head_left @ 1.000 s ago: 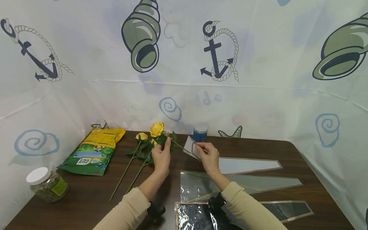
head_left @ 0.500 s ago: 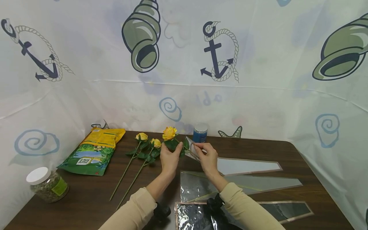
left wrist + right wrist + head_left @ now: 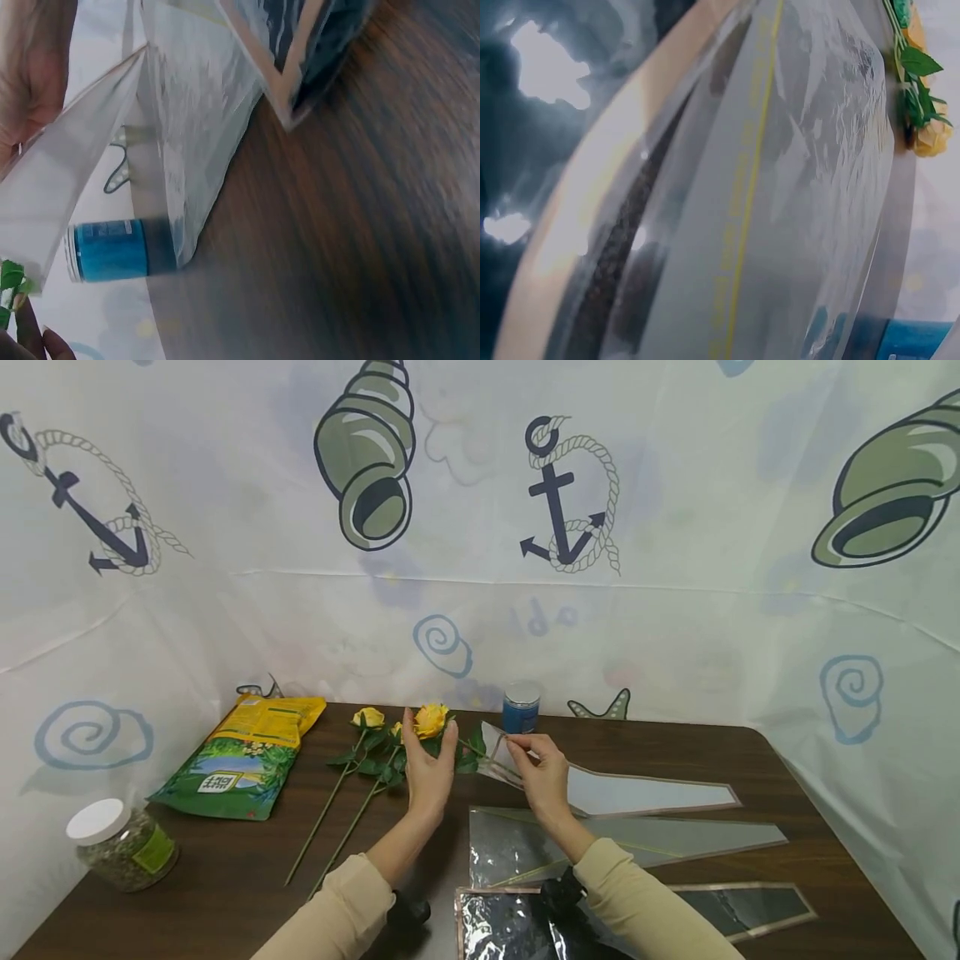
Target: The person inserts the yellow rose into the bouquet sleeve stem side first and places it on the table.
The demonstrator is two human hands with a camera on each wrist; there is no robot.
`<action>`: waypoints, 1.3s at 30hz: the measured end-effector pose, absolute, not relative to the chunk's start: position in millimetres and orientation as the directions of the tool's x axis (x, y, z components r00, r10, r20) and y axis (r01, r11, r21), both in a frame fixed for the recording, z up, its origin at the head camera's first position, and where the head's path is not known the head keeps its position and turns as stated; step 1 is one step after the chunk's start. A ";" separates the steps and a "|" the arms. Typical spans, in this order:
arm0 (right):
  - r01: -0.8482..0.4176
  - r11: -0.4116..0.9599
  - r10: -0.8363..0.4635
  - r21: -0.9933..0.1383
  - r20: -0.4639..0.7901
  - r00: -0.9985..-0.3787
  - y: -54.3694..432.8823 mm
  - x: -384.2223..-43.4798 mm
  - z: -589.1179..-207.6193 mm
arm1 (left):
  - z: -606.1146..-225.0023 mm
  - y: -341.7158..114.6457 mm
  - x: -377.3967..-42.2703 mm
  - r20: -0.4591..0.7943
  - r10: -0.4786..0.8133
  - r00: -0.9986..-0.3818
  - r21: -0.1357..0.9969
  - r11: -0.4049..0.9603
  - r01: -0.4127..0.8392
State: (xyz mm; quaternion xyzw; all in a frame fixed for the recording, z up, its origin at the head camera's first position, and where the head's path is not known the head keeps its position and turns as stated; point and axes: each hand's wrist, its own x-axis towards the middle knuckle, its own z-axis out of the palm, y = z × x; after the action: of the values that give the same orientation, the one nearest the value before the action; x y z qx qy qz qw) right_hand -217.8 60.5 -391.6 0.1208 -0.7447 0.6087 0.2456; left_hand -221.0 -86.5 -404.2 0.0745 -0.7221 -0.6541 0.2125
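A yellow rose (image 3: 431, 721) lies with its leafy stem pointing right into the mouth of a white flower sleeve (image 3: 652, 789) with a thin brown border. My right hand (image 3: 546, 777) pinches the sleeve's edge at its open end; whether it also holds the stem, I cannot tell. Beside the bloom is my left hand (image 3: 430, 777), thumb and forefinger spread apart, palm toward the flower. In the left wrist view its fingertips (image 3: 28, 330) are by a green leaf (image 3: 11, 276). The right wrist view does not show the right hand.
Two more yellow roses (image 3: 367, 718) lie left of the hands. Behind stands a blue can (image 3: 521, 707). A clear sleeve (image 3: 720, 835) and a black sleeve (image 3: 502, 918) lie in front. At left are a yellow-green bag (image 3: 247, 760) and a lidded jar (image 3: 123, 847).
My left hand moved right and toward me with the rose, then shifted back left as thumb and forefinger spread. The right hand keeps its pinch on the sleeve, nearly still.
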 end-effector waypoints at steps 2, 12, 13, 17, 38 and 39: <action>-0.476 0.229 0.121 -0.849 0.510 -0.851 59.8 -217.6 -391.1 | -403.4 -90.2 -219.9 0.241 -0.374 -0.896 0.969 0.142 0.201; -0.476 0.214 0.103 -0.853 0.505 -0.857 56.7 -216.3 -392.1 | -404.0 -93.6 -220.1 0.181 -0.409 -0.894 0.983 0.088 0.159; -0.477 0.212 0.104 -0.853 0.505 -0.857 56.7 -216.8 -392.8 | -404.5 -93.0 -220.3 0.165 -0.412 -0.896 0.986 0.076 0.147; -0.500 0.213 0.112 -0.840 0.529 -0.841 56.7 -223.2 -400.9 | -406.8 -90.7 -220.4 0.129 -0.422 -0.897 0.991 0.093 0.099; -0.493 0.252 0.121 -0.833 0.532 -0.838 61.4 -243.9 -421.8 | -421.5 -81.8 -211.1 0.259 -0.230 -0.938 0.921 0.351 0.168; -0.491 0.251 0.123 -0.834 0.531 -0.839 60.5 -242.5 -419.7 | -421.6 -81.4 -210.7 0.273 -0.205 -0.940 0.908 0.377 0.182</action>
State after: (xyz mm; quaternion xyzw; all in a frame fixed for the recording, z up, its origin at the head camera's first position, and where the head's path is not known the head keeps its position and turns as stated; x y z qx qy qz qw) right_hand -242.5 60.5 -419.7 0.1232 -0.7482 0.5996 0.2559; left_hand -210.7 -81.4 -421.6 0.0071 -0.8116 -0.5579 0.1733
